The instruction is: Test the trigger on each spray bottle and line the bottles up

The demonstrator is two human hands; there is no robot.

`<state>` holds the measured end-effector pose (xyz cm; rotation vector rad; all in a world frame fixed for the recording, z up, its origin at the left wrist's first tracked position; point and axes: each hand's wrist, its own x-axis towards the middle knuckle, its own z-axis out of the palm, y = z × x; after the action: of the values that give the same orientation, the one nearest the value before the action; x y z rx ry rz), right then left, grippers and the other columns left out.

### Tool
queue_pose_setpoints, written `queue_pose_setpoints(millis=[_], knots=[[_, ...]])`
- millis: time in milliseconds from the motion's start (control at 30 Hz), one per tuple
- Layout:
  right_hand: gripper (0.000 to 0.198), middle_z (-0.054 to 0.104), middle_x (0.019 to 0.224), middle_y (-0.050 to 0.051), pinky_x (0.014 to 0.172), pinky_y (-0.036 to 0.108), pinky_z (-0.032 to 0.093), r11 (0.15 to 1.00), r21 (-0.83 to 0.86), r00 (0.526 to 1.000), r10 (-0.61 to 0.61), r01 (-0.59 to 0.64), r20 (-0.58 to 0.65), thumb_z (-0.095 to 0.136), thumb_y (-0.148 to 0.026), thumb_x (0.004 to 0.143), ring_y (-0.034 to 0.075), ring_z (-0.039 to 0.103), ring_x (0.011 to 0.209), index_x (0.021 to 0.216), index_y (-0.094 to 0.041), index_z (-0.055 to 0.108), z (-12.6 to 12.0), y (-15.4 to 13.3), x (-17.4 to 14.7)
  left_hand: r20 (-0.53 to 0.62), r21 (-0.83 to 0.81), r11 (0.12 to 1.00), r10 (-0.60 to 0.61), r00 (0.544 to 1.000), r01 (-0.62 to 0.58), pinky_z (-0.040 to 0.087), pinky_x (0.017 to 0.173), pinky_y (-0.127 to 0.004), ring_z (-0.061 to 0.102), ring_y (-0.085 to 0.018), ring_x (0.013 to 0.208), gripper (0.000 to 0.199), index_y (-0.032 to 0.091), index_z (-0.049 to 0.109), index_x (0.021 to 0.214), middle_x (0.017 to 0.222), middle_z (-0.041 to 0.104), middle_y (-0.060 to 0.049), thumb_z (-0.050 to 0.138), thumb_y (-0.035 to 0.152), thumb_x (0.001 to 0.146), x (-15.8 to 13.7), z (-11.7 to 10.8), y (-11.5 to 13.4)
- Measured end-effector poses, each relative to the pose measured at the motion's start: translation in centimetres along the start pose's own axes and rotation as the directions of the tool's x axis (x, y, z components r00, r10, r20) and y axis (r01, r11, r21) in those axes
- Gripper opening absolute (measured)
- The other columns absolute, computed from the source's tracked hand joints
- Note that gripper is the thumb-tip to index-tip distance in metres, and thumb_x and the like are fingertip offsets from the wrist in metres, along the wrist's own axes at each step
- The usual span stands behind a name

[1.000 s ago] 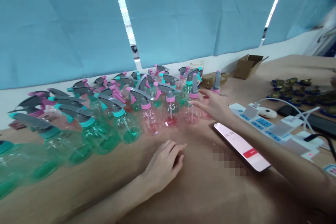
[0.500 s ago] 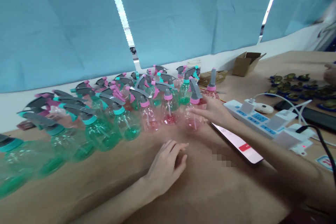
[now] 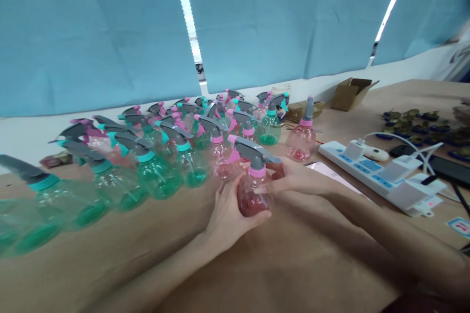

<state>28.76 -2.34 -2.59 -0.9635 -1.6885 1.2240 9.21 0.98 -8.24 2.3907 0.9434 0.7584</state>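
Observation:
Between my two hands is a pink spray bottle [image 3: 252,196] with a grey trigger head and a pink collar. My left hand [image 3: 228,210] wraps round its lower left side, thumb across the front. From the right, my right hand [image 3: 293,178] grips its upper body, with some fingers hidden behind it. Just behind stand more pink spray bottles, among them one [image 3: 221,156] to the left and one [image 3: 301,142] to the right. Green spray bottles [image 3: 159,178] with turquoise collars fill the row at the left.
A phone [image 3: 336,176] lies partly hidden behind my right forearm. Right of it are a white power strip [image 3: 362,171] with plugged chargers and cables. An open cardboard box [image 3: 351,94] stands by the wall, and several brass-coloured parts [image 3: 413,124] lie at the far right.
My right hand has brought the pink spray bottle toward me and left, away from the others. My left hand, earlier holding nothing, has closed round it. The view has shifted slightly.

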Motion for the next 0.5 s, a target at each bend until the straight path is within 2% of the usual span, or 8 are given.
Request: queue_pose_setpoints(millis=[67,133,200,267,367,433,500], knots=[[0.051,0.064,0.110,0.001,0.090,0.037,0.048,0.999,-0.051,0.999,0.003,-0.001,0.046,0.069,-0.027,0.076,0.019,0.060,0.101,0.124,-0.028,0.054,0.4,-0.7,0.4,0.002,-0.025,0.999,-0.044,0.999,0.044,0.040,0.092,-0.059,0.047,-0.038,0.119,0.068,0.021,0.046,0.125,0.124,0.055,-0.013,0.078,0.038,0.068,-0.5,-0.6,-0.3],[0.049,0.065,0.104,-0.001,0.087,0.036,0.048,0.978,-0.210,0.999,0.012,-0.005,0.035,0.070,-0.029,0.075,0.019,0.061,0.097,0.122,-0.029,0.055,0.7,-1.5,0.6,-0.004,-0.043,0.997,-0.059,0.998,0.058,0.041,0.091,-0.058,0.049,-0.038,0.118,0.066,0.020,0.049,0.121,0.122,0.056,-0.012,0.079,0.038,0.065,-1.1,-1.2,-0.5],[0.047,0.064,0.101,0.000,0.083,0.035,0.047,0.906,-0.423,0.998,-0.024,-0.001,-0.054,0.073,-0.033,0.071,0.021,0.060,0.095,0.115,-0.027,0.058,1.0,-2.1,0.8,-0.006,-0.060,0.997,-0.047,0.999,0.047,0.041,0.092,-0.058,0.049,-0.038,0.117,0.066,0.021,0.049,0.120,0.121,0.057,-0.011,0.080,0.038,0.065,-1.8,-1.7,-0.6],[0.053,0.063,0.104,0.003,0.078,0.034,0.047,0.845,-0.535,0.988,-0.090,0.010,-0.123,0.076,-0.036,0.067,0.023,0.059,0.094,0.114,-0.024,0.057,1.5,-2.6,1.1,0.011,-0.084,0.996,-0.041,0.999,0.042,0.040,0.092,-0.059,0.050,-0.037,0.116,0.067,0.023,0.048,0.121,0.120,0.057,-0.010,0.080,0.039,0.065,-2.4,-2.0,-0.6],[0.059,0.062,0.103,0.002,0.070,0.031,0.048,0.887,-0.459,0.986,-0.124,0.058,-0.115,0.076,-0.035,0.067,0.021,0.060,0.088,0.120,-0.026,0.051,2.9,-2.7,1.7,0.060,-0.126,0.991,-0.032,0.998,0.040,0.041,0.092,-0.057,0.052,-0.037,0.113,0.071,0.024,0.048,0.123,0.119,0.057,-0.009,0.082,0.040,0.063,-3.0,-2.5,-0.5],[0.049,0.064,0.101,0.001,0.068,0.031,0.050,0.939,-0.336,0.982,-0.130,0.078,-0.136,0.073,-0.032,0.071,0.021,0.062,0.088,0.116,-0.028,0.054,4.1,-2.7,2.1,0.082,-0.144,0.989,-0.012,0.997,0.024,0.041,0.093,-0.055,0.053,-0.036,0.112,0.074,0.023,0.048,0.122,0.119,0.057,-0.010,0.084,0.040,0.060,-3.0,-2.7,-0.5],[0.041,0.065,0.105,0.000,0.073,0.034,0.052,0.978,-0.190,0.974,-0.124,0.088,-0.187,0.069,-0.030,0.075,0.022,0.063,0.093,0.114,-0.030,0.056,5.2,-2.6,2.5,0.093,-0.149,0.989,0.015,0.996,-0.001,0.040,0.096,-0.054,0.052,-0.036,0.113,0.080,0.022,0.047,0.123,0.120,0.057,-0.010,0.087,0.042,0.056,-2.8,-2.9,-0.5]])
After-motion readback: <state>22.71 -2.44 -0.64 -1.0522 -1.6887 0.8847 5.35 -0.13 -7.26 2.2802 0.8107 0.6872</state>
